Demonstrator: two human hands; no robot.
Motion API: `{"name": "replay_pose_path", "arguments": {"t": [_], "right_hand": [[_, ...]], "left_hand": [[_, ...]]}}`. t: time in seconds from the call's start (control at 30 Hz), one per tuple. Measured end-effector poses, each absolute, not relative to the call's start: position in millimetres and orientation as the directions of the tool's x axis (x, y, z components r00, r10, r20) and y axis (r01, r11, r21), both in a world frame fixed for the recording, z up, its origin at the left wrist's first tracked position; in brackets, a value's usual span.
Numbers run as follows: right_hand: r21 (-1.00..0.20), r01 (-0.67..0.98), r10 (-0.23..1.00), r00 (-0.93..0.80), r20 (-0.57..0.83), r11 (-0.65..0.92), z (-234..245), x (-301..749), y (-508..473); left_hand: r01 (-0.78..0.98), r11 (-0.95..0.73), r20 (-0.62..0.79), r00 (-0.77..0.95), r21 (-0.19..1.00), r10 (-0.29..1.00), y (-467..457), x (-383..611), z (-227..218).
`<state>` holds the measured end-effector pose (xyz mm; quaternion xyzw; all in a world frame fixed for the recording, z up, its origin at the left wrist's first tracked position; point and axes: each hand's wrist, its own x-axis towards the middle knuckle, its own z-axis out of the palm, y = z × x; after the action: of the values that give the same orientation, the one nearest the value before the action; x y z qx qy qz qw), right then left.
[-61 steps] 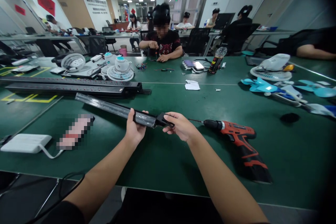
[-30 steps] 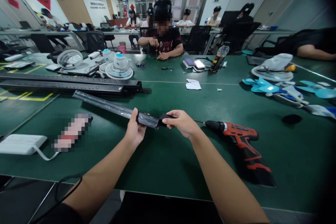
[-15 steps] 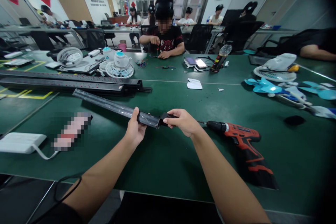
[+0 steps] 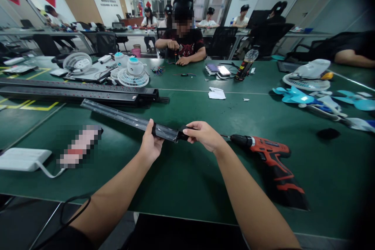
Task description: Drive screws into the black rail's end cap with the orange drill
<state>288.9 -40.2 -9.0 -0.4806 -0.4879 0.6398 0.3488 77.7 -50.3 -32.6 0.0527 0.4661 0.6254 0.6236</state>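
Note:
A long, dark bar in clear plastic film slants from the left toward the middle of the view. My left hand is wrapped around it near its right end, thumb on top. At that end, my right hand pinches a small black piece between thumb and fingers. This piece meets the bar's end; whether it is fixed there I cannot tell. To the right of my right hand lies a red and black cordless drill on its side, its bit pointing toward my wrist.
Long black metal profiles lie behind the bar. A phone is cabled to a white power bank at left. Fan parts and blue fan blades lie farther back. A co-worker sits opposite, near a bottle.
My right fingers have shifted slightly on the small black piece at the bar's end. The left hand and the bar have hardly moved.

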Motion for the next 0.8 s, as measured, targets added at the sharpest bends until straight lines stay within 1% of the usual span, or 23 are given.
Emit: {"name": "replay_pose_path", "arguments": {"t": [0.13,0.27,0.53,0.67,0.8], "right_hand": [[-0.952,-0.011,0.919,-0.265,-0.293,-0.307,-7,288,-41],[-0.94,-0.09,0.921,-0.253,-0.298,-0.329,-11,288,-40],[-0.92,-0.183,0.933,-0.162,-0.32,-0.347,-21,282,-40],[-0.918,-0.185,0.936,-0.102,-0.336,-0.35,-19,280,-43],[-0.927,-0.136,0.937,-0.045,-0.347,-0.35,-14,280,-47]], "left_hand": [[-0.772,0.185,-0.502,-0.195,0.609,0.842,-55,77,-30],[-0.793,0.178,-0.521,-0.196,0.582,0.83,-57,77,-29],[-0.789,0.155,-0.507,-0.219,0.595,0.834,-54,76,-35],[-0.782,0.153,-0.486,-0.21,0.604,0.848,-50,74,-42],[-0.785,0.176,-0.49,-0.179,0.594,0.853,-48,71,-45]]}}
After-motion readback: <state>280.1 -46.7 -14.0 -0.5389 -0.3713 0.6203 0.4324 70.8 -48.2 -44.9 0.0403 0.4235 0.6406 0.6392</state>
